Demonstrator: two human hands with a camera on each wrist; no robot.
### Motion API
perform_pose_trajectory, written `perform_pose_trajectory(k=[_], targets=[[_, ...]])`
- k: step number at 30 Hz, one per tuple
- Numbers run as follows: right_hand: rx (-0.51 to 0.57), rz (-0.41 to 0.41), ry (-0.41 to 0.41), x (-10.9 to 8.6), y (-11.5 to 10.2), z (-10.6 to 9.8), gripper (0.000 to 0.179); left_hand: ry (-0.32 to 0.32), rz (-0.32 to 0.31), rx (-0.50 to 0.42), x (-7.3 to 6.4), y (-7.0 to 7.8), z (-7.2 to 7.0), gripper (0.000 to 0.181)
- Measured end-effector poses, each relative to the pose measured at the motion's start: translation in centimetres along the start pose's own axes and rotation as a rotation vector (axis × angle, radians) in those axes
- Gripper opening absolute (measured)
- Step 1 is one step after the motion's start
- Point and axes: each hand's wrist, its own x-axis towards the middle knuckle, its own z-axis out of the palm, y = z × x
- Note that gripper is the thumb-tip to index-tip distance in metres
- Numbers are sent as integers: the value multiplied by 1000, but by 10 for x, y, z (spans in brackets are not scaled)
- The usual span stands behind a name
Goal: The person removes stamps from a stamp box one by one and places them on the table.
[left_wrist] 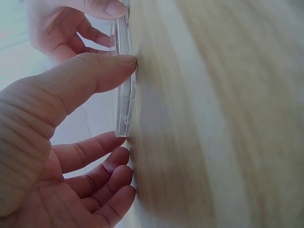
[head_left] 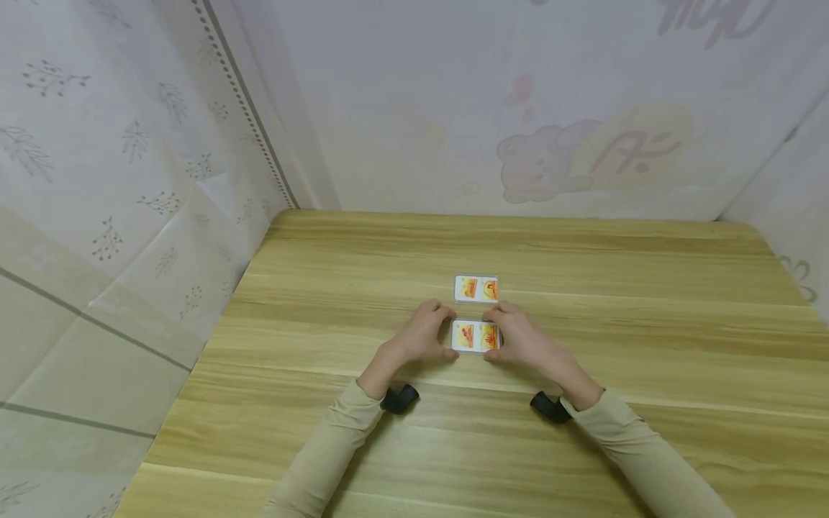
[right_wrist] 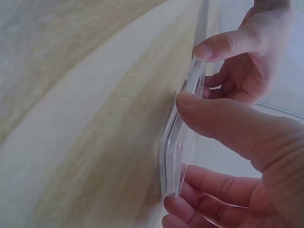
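Observation:
A flat clear plastic case with two orange-and-yellow pictures on white lies on the wooden table between both hands. My left hand holds its left end, thumb along the near edge and fingers at the far side. At the right end my right hand grips it the same way. Seen edge-on in the left wrist view, the case has thin layered transparent walls. The right wrist view shows both thumbs pressed to the near side of the case. Beyond it lies a second, similar picture case, untouched.
The wood-grain table reaches back to a pale curtain with a bear print. Another patterned curtain hangs along the left side. Black wrist devices sit under both forearms, close over the tabletop.

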Motion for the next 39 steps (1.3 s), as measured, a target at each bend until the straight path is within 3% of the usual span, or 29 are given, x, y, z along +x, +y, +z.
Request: perform_pose_trajectory(k=[21,39], targets=[[19,2,14,-1,3,3,53,6,2,0,1,-2,2,63],[-2,10,14,-4,2,-12,56,21,11,-9,2,-1,0,60]])
